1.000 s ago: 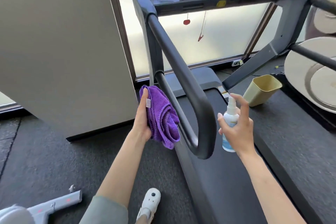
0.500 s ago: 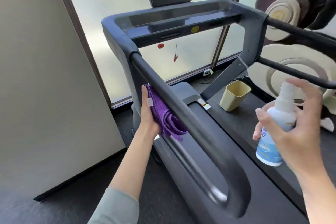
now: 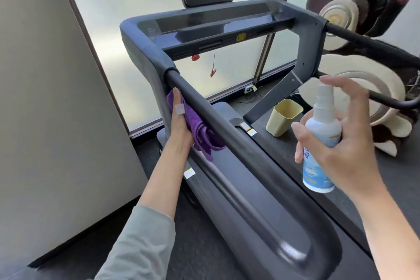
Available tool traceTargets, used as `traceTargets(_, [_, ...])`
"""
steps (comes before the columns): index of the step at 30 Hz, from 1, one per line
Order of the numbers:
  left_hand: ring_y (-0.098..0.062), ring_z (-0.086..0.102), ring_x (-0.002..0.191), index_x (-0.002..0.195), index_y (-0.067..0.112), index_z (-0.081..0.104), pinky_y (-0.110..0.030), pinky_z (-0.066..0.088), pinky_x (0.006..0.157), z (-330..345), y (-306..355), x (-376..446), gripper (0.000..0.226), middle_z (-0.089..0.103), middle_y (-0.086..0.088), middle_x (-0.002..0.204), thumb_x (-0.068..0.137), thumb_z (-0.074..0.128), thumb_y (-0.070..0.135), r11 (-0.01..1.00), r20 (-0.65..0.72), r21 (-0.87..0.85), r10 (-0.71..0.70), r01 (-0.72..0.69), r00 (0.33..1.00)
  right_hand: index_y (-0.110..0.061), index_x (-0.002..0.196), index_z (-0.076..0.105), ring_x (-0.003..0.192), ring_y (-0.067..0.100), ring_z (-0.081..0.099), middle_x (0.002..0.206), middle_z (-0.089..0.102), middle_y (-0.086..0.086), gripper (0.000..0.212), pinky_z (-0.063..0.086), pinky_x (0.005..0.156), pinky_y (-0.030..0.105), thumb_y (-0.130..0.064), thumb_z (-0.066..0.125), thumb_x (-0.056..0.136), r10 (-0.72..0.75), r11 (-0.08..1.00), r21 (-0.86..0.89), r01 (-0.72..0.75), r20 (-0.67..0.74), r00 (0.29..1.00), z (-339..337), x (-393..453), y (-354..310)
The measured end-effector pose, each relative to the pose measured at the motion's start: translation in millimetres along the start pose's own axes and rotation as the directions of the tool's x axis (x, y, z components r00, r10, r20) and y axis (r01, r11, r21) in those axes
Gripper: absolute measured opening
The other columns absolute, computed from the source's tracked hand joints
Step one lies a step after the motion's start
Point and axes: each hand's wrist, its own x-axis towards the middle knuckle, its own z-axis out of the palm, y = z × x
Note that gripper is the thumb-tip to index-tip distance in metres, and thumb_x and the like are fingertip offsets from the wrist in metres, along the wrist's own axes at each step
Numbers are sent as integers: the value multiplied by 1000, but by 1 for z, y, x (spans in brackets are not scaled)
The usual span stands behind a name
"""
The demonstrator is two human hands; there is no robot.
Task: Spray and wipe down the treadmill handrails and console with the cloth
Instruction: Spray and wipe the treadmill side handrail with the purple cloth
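The dark treadmill's left handrail (image 3: 227,129) runs from the console (image 3: 216,22) down toward me and loops back at the near end. My left hand (image 3: 179,125) holds a folded purple cloth (image 3: 200,132) against the outer side of that rail, near its upper end. To the right of the rail, my right hand (image 3: 341,143) grips a white and blue spray bottle (image 3: 320,143) upright, with the forefinger raised over its nozzle. The right handrail (image 3: 372,45) crosses the far right.
A beige bin (image 3: 284,118) stands on the floor beside the treadmill deck. A massage chair with cream and brown cushions (image 3: 354,13) fills the right. A pale panel wall (image 3: 45,98) is close on the left. A red safety clip (image 3: 213,73) dangles under the console.
The view has risen and moved closer to the console. My left hand slid the cloth up the left rail. My right hand lifted the bottle higher, to the right of the rail.
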Motion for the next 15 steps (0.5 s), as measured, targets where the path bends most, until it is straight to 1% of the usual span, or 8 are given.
traceTargets(2, [-19, 70, 87, 105, 17, 64, -34, 59, 75, -7, -9, -9, 44, 74, -4, 93, 90, 54, 57, 998, 39, 39, -51, 50, 998, -49, 122, 40, 41, 23, 60, 63, 56, 2, 64, 53, 51, 28, -6, 67, 83, 1, 1000, 12, -1, -8, 1000, 3, 0, 1])
traceTargets(3, [-19, 71, 88, 106, 18, 64, -33, 60, 72, -10, -14, -13, 44, 75, -4, 93, 90, 53, 57, 996, 65, 53, -72, 69, 995, -49, 122, 39, 41, 23, 60, 64, 56, 3, 64, 53, 51, 28, -7, 67, 83, 7, 1000, 13, -7, -8, 1000, 3, 0, 2])
traceTargets(6, [-26, 59, 119, 133, 21, 53, -40, 54, 92, -10, -14, -12, 59, 62, -10, 129, 88, 55, 59, 998, 85, 48, -49, 45, 995, -48, 122, 40, 41, 24, 60, 64, 55, 1, 62, 52, 50, 28, -8, 68, 84, 23, 999, 26, -22, -12, 1000, 4, 2, 4])
traceTargets(9, [-24, 63, 104, 127, 18, 59, -34, 58, 77, -3, 2, 6, 58, 64, -8, 119, 87, 56, 61, 999, 39, 32, 5, -6, 999, -45, 124, 40, 42, 27, 59, 67, 55, 1, 62, 53, 48, 32, -7, 68, 83, 46, 998, 32, -45, -4, 999, 3, 4, 5])
traceTargets(11, [-23, 63, 99, 123, 13, 61, -32, 56, 75, 1, 10, 16, 62, 68, -6, 111, 89, 50, 64, 997, 20, 70, 38, -39, 999, -43, 125, 40, 42, 27, 59, 68, 55, 1, 62, 54, 48, 35, -7, 68, 83, 51, 998, 21, -51, -2, 999, 3, 5, 6])
traceTargets(13, [-21, 66, 84, 100, 14, 65, -31, 56, 71, 3, 12, 20, 55, 71, -4, 89, 91, 45, 64, 993, 40, 108, 53, -57, 998, -44, 125, 41, 43, 27, 59, 67, 55, 1, 62, 55, 48, 36, -7, 67, 83, 64, 998, 13, -64, 2, 998, 3, 5, 8])
traceTargets(14, [-21, 66, 78, 93, 13, 63, -32, 57, 71, 2, 11, 21, 52, 69, -5, 84, 89, 47, 63, 994, 75, 100, 45, -52, 996, -44, 125, 41, 43, 28, 59, 68, 55, 1, 62, 55, 48, 37, -7, 67, 83, 71, 997, 12, -71, 3, 997, 3, 4, 8])
traceTargets(15, [-22, 66, 79, 96, 11, 63, -36, 58, 75, 1, 10, 20, 50, 68, -7, 89, 88, 52, 60, 994, 94, 90, 45, -54, 995, -42, 125, 41, 43, 29, 59, 68, 55, 2, 61, 55, 49, 37, -6, 67, 84, 76, 997, 13, -76, 6, 997, 2, 4, 9])
